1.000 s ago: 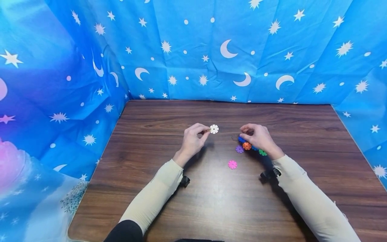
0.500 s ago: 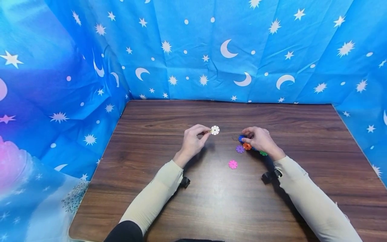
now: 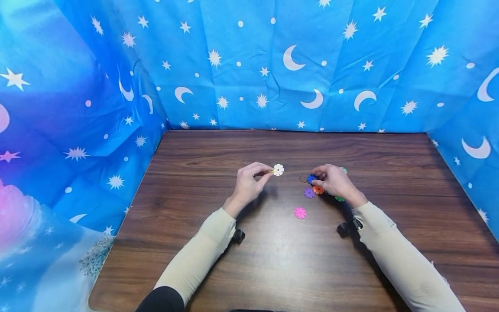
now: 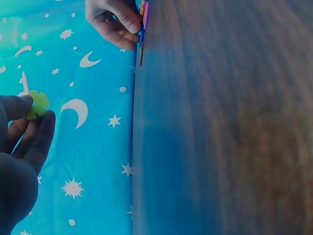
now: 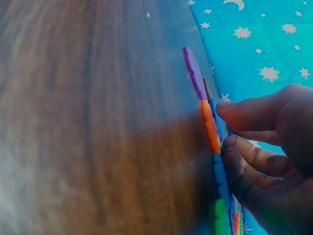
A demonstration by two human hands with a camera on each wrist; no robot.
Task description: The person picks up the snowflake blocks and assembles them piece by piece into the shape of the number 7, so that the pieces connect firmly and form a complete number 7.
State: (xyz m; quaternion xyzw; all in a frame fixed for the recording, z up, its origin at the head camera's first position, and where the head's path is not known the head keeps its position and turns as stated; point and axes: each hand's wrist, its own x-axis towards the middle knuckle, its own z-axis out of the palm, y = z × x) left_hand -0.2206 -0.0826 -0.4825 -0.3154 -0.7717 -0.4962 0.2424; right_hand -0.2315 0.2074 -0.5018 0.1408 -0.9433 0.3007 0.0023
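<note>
My left hand (image 3: pixel 251 180) pinches a yellow-green notched disc (image 4: pixel 39 104) between thumb and fingers, raised over the table. A white notched disc (image 3: pixel 278 169) joins it at its edge, facing the head camera; in the left wrist view it shows edge-on. To the right, my right hand (image 3: pixel 338 182) is low at a group of flat notched discs, with thumb and fingertips gripping a dark blue disc (image 3: pixel 311 179). Close by lie an orange disc (image 3: pixel 318 190), a purple disc (image 3: pixel 309 193) and a brown disc (image 3: pixel 302 178). The hand partly hides others.
A pink disc (image 3: pixel 300 213) lies apart on the wooden table (image 3: pixel 269 260), nearer the person. Green discs, one a green disc (image 3: pixel 339 199), peek out around the right hand. A blue curtain (image 3: pixel 249 78) with moons and stars rises behind the table.
My right hand has lowered and closed its fingertips on the dark blue disc. The left hand, with the joined discs, has shifted slightly right and toward the person.
</note>
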